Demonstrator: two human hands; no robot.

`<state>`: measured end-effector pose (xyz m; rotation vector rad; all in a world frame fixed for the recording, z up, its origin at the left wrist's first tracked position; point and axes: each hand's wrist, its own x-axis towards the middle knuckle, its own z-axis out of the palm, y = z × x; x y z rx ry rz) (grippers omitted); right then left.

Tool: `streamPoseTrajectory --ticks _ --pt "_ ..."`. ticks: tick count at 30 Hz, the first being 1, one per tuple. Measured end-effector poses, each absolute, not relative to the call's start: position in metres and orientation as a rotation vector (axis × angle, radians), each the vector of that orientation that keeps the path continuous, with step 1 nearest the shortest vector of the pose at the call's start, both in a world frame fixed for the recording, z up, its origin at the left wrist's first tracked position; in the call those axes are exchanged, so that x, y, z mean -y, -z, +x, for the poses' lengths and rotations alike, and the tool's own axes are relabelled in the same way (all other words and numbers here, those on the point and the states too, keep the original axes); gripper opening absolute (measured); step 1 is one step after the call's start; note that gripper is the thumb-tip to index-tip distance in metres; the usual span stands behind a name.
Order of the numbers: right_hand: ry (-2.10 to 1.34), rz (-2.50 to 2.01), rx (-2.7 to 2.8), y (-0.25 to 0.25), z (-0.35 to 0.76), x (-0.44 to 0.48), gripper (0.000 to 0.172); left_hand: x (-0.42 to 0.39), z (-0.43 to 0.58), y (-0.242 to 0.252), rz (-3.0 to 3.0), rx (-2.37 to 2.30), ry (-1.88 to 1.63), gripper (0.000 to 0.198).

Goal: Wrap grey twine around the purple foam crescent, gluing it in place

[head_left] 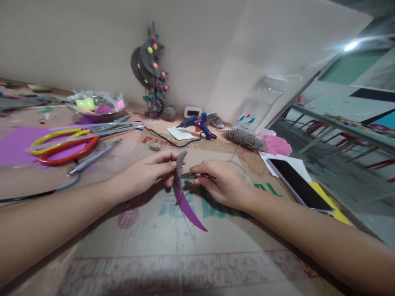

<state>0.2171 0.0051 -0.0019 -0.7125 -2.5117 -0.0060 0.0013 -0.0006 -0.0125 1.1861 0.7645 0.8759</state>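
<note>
A purple crescent-shaped strip (193, 213) is held over the cardboard, its upper part wrapped in grey yarn (178, 170). My left hand (154, 172) pinches the wrapped part between thumb and fingers. Just to the right of the crescent, my right hand (224, 181) is closed, with a dark grey piece, seemingly yarn, poking from its fingertips towards the strip. A strand runs from behind this hand up to a grey yarn skein (245, 139). Loose thin threads hang beside the purple tip.
A blue glue gun (197, 123) with a red light sits behind the hands. Scissors (69, 150), a pen (94, 158) and purple sheet (15, 144) lie left. A phone (299, 185) lies right, a bottle (262, 102) behind. A decorated crescent ornament (151, 68) is against the wall.
</note>
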Motion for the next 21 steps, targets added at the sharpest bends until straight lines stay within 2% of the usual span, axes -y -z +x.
streamPoseTrajectory --ticks 21 --pt "-0.002 -0.661 2.483 -0.0004 0.2165 -0.0052 0.014 0.0027 0.0023 0.0101 1.165 -0.795 -0.879 0.011"
